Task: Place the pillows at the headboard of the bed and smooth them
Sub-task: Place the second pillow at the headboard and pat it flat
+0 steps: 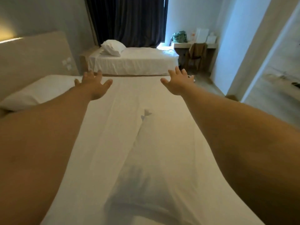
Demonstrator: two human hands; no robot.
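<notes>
Both arms reach across the white-sheeted near bed [129, 143]: left hand [93, 84] and right hand [178, 83] spread wide, holding nothing, I'd guess to flatten the sheet. One flat white pillow [37, 93] lies by the beige headboard [32, 60]; crumpled white pillows [112, 47] sit on the far bed [138, 62]. No readable labels.

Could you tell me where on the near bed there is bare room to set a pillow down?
The sheet lies bare between the left hand and right hand, and nearer. The head end, by the headboard, already holds a pillow.
</notes>
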